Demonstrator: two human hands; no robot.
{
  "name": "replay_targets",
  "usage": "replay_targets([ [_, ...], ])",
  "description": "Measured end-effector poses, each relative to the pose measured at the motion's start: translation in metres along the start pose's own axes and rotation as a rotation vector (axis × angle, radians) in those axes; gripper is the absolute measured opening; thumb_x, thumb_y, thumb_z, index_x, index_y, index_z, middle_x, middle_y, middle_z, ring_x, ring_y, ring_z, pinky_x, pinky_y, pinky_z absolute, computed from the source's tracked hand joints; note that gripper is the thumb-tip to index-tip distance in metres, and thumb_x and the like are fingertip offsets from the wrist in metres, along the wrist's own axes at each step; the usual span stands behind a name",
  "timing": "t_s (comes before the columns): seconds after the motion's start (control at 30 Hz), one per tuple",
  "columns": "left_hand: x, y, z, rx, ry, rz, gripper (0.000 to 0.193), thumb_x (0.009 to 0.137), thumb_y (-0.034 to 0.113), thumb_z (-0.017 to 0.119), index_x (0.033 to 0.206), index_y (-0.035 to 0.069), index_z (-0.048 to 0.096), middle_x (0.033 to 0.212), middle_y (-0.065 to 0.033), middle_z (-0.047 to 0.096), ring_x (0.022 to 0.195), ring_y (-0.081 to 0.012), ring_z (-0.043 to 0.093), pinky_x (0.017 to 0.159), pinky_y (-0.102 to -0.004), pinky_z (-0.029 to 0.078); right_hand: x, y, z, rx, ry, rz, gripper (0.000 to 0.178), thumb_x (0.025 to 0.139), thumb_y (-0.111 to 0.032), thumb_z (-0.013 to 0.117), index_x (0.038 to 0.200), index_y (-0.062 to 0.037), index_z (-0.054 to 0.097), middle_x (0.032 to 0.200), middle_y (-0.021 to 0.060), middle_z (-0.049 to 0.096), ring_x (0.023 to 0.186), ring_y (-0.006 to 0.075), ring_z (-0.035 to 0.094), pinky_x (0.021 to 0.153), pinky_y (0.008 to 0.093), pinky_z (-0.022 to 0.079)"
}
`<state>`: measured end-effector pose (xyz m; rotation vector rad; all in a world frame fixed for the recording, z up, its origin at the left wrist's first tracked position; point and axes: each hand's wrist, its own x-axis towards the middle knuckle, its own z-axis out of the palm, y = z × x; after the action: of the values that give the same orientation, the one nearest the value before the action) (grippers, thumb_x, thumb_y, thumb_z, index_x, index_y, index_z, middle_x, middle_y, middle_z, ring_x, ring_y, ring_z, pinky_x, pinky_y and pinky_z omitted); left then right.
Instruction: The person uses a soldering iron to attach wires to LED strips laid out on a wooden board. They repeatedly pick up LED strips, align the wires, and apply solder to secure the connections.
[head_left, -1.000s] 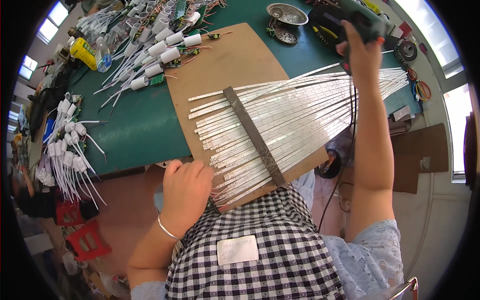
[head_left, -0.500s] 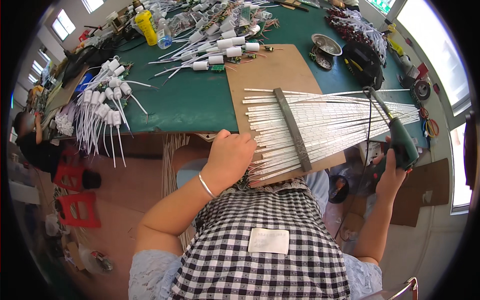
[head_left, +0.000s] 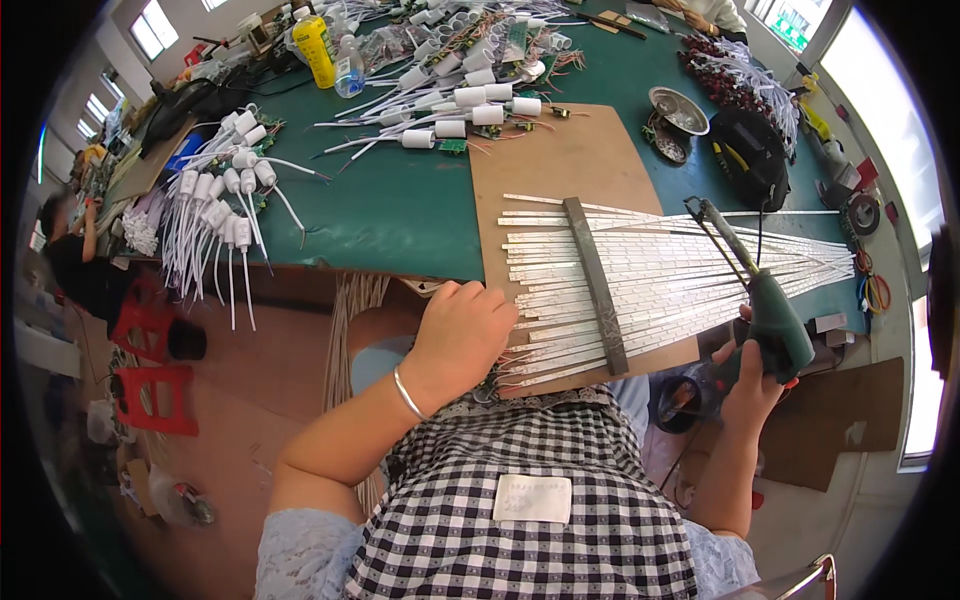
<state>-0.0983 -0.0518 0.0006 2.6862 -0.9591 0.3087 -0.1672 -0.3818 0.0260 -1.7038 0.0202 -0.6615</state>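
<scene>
Thin silvery-white LED strips [head_left: 665,270] lie fanned out on a brown board [head_left: 560,150], with a dark grey bar [head_left: 598,290] across them near their left ends. My left hand [head_left: 462,335], a silver bangle on its wrist, is at the lower left ends of the strips. Its fingers are curled together; what they pinch is hidden. My right hand [head_left: 748,390] grips a green soldering gun [head_left: 778,325] by its handle. The gun's metal tip points up and left, over the right half of the strips. Thin reddish wires show by my left fingertips.
White cylindrical lamp drivers with cables [head_left: 470,105] are heaped at the back; another bunch [head_left: 225,200] hangs over the table's left edge. A metal dish [head_left: 678,110], a black pouch [head_left: 750,155] and tape [head_left: 862,214] are at right. A person [head_left: 75,255] sits far left, near red stools [head_left: 155,400].
My right hand has brought the soldering gun leftward, and its tip is now over the strips. My left hand stays at the strip ends. The whole view has shifted slightly.
</scene>
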Motion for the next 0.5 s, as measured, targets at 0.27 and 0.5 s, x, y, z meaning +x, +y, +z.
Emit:
replay_targets([
  [0.27,0.008,-0.004,-0.007,-0.138,-0.056,0.017,0.012,0.073,0.007,0.066,0.084,0.008,0.061,0.082,-0.0049,0.053,0.081,-0.0251,0.052,0.075,-0.0375,0.043,0.0,0.008,-0.022,-0.008,0.051,0.012,0.042,0.09,-0.01,0.054,0.129,0.0048,0.047,0.121,0.0174,0.058,0.066,0.0138,0.06,0.056,0.0273,0.05],
  [0.5,0.018,-0.012,-0.02,-0.227,-0.266,0.029,0.014,0.077,0.016,0.068,0.087,0.009,0.062,0.083,-0.0055,0.055,0.082,-0.0255,0.054,0.074,-0.0377,0.044,0.004,0.016,-0.021,-0.038,0.131,-0.005,0.05,0.089,-0.027,0.058,0.127,0.0039,0.048,0.112,0.0133,0.061,0.063,0.0133,0.059,0.054,0.0243,0.046],
])
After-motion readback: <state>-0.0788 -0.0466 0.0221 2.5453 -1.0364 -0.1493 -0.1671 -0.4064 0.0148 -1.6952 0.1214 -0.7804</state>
